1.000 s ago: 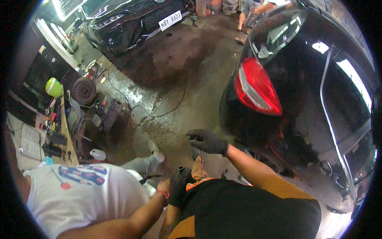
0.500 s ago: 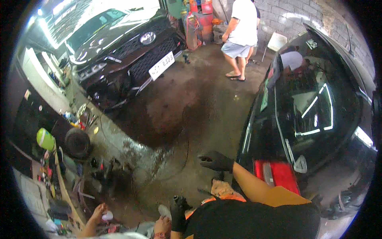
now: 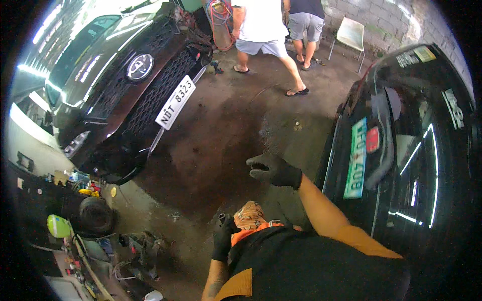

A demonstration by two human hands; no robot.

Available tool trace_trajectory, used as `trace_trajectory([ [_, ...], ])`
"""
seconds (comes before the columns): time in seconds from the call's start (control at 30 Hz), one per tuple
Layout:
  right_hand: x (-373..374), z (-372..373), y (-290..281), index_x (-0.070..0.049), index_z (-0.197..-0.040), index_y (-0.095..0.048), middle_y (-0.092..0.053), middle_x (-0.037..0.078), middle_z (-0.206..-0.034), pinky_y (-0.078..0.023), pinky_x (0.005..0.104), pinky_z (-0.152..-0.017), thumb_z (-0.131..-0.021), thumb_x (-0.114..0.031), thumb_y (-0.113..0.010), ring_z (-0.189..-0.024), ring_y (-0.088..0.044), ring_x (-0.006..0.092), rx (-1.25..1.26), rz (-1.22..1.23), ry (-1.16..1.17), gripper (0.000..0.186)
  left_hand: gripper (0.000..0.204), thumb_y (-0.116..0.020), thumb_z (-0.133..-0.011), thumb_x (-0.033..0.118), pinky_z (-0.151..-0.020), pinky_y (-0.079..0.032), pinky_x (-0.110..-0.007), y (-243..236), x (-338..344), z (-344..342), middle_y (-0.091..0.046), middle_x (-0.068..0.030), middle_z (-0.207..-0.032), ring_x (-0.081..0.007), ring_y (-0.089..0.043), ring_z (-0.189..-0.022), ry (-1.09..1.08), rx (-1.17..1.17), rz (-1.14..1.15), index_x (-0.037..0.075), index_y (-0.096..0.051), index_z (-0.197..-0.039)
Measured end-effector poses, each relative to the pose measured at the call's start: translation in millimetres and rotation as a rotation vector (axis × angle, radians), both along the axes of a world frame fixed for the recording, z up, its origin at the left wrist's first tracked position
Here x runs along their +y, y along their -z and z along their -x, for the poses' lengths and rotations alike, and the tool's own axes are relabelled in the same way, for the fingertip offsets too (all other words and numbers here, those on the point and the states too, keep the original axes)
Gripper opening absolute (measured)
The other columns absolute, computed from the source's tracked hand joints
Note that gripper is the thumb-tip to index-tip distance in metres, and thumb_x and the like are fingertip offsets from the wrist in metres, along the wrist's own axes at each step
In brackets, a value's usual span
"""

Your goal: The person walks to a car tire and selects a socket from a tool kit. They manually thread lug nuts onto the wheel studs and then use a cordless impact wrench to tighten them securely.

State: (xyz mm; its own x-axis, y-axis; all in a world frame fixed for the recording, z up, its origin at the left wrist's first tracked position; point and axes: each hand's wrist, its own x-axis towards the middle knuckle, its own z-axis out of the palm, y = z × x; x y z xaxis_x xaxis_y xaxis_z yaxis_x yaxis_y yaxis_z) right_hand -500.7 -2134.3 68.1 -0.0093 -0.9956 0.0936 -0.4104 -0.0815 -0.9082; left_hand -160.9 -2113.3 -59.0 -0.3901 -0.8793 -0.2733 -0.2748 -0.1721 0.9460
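My left hand [image 3: 224,236], in a black glove, is held close to my body at the lower middle. Its fingers are closed around a small dark cylindrical piece [image 3: 222,217] with a hollow round end; the glove hides the rest of it. My right arm reaches forward over the floor, left of a dark car [image 3: 331,165]. At its end, my black-gloved right hand [image 3: 276,171] has thumb and fingers parted, and nothing shows between them. Below me are my black shirt and orange patterned shorts [image 3: 248,216].
A dark pickup [image 3: 125,100] stands front-on at the far left. Two people [image 3: 261,25] are near the back wall beside a white chair [image 3: 350,36]. A tyre [image 3: 95,214], a green container [image 3: 59,226] and tools clutter the left. The concrete floor [image 3: 221,145] has wet patches.
The view has turned and shifted. A nearby person's bare hands at the lower left have left the picture. Both people at the back are more visible, and one has a leg stretched out rightward.
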Motion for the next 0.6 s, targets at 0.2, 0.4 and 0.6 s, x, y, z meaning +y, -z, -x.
trace_trajectory([
  [0.2,-127,141,60,-0.004,-0.119,-0.064,-0.064,0.016,-0.121,-0.048,0.0386,-0.095,-0.091,-0.034,-0.062,-0.108,-0.062,0.0281,-0.137,-0.109,0.206,0.04,0.039,-0.046,-0.101,0.04,-0.074,-0.052,-0.034,-10,-151,151,-0.067,-0.0101,-0.087,-0.0196,-0.065,-0.08,-0.112,0.314,-0.419,0.004,-0.061,-0.102],
  [0.4,-97,330,299,-0.008,-0.135,-0.052,-0.064,0.005,-0.116,-0.048,0.0352,-0.084,-0.097,-0.041,-0.05,-0.088,-0.062,0.017,-0.204,-0.787,0.668,0.051,0.031,-0.051,-0.099,0.031,-0.076,-0.052,-0.033,-3,-338,296,-0.067,-0.0088,-0.094,-0.0178,-0.064,-0.085,0.272,0.086,0.052,0.003,-0.063,-0.108],
  [0.6,-73,393,312,-0.007,-0.127,-0.056,-0.064,0.004,-0.109,-0.048,0.0338,-0.079,-0.095,-0.037,-0.053,-0.085,-0.061,0.0159,-0.356,-0.897,0.92,0.044,0.03,-0.056,-0.097,0.028,-0.072,-0.051,-0.031,-54,-496,448,-0.068,-0.0091,-0.095,-0.0162,-0.064,-0.085,0.284,0.094,-0.393,0.002,-0.063,-0.109],
])
